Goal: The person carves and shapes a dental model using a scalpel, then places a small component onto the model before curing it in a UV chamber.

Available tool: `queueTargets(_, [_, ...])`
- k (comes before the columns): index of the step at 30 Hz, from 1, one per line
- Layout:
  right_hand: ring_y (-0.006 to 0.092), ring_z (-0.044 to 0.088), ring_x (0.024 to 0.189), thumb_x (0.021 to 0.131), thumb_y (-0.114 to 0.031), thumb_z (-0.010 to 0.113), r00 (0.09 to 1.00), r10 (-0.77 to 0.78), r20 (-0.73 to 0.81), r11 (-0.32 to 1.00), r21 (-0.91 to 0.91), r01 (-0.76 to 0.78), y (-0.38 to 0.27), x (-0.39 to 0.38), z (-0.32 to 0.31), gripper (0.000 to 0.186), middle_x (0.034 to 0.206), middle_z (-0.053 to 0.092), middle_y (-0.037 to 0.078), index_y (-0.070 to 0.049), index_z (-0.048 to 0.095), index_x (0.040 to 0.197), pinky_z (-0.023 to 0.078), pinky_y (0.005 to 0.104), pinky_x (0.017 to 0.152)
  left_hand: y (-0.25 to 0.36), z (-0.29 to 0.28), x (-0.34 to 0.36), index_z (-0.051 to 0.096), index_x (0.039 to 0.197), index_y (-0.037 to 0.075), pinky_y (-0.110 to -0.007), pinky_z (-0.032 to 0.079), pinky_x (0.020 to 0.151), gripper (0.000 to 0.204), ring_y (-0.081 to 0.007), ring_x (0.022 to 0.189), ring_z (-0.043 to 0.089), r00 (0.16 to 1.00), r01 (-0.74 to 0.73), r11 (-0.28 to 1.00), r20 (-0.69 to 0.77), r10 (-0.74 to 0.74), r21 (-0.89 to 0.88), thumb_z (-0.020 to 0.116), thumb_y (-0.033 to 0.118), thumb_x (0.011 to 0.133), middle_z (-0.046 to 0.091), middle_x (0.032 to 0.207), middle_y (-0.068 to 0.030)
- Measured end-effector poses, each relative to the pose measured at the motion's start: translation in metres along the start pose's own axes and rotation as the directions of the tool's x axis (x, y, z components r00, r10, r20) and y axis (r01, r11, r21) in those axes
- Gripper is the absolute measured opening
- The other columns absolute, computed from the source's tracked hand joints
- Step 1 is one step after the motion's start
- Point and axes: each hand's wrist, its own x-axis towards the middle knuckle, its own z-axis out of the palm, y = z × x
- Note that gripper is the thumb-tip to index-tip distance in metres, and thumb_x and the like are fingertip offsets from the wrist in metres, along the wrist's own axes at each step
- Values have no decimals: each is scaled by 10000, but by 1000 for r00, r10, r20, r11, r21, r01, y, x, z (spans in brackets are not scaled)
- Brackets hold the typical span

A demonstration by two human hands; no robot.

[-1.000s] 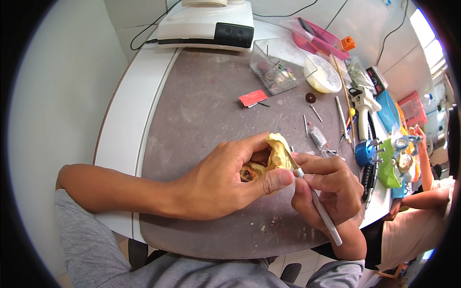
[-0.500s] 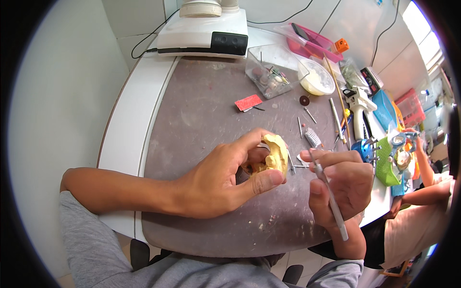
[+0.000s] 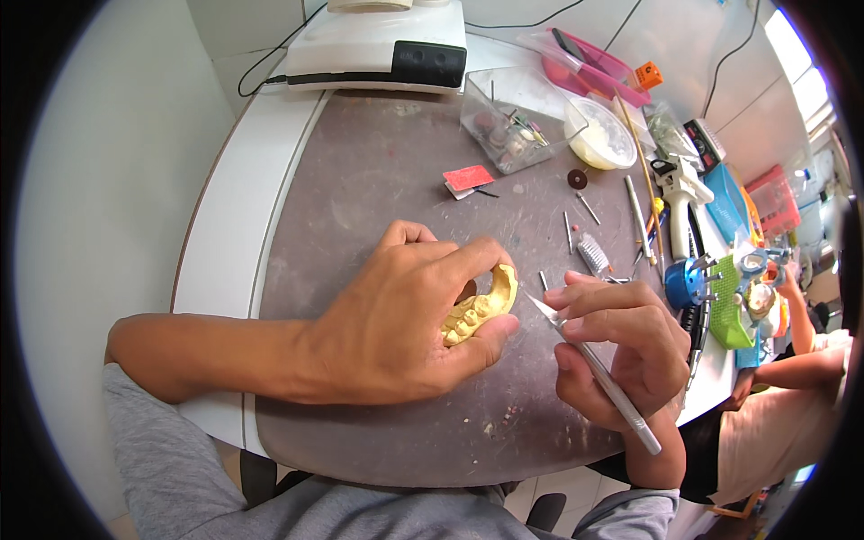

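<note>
A yellow dental cast [image 3: 480,308] with moulded teeth is gripped in my left hand [image 3: 387,315], thumb on its near side and fingers over its far side. Part of the cast is hidden under the palm and fingers. To its right, my right hand [image 3: 630,351] is closed round a slim silver craft knife [image 3: 605,378], held like a pen. The knife's pointed blade angles up and left toward the cast, with a small gap between them. Both hands are above the grey-brown work mat [image 3: 360,189].
A clear box of small tools [image 3: 511,135], a white bowl [image 3: 601,135] and a pink basket [image 3: 594,72] stand at the back. Burs, a brush [image 3: 592,254] and a red booklet [image 3: 467,179] lie on the mat. Right of them are a blue device [image 3: 686,283] and another person's arm [image 3: 796,369].
My left hand has turned the cast so that its teeth face up. My right hand has brought the knife's blade left, nearer the cast. The view has shifted slightly.
</note>
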Motion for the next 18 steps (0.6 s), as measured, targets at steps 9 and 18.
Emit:
queueTargets(9, [252, 747, 880, 682, 30, 813, 995, 28, 97, 999, -23, -26, 7, -1, 4, 276, 918, 722, 127, -27, 679, 916, 613, 394, 876, -4, 3, 0, 644, 1203, 57, -372, 366, 921, 357, -198, 812, 613, 997, -66, 994, -22, 68, 85, 657, 173, 865, 643, 828, -39])
queueTargets(18, [255, 747, 825, 672, 34, 813, 996, -35, 82, 996, -77, 42, 9, -1, 7, 263, 899, 712, 114, -38, 696, 896, 634, 395, 824, -5, 1, 0, 671, 1114, 59, -384, 362, 935, 274, -204, 794, 606, 999, -50, 998, -11, 50, 43, 666, 201, 879, 633, 795, -47])
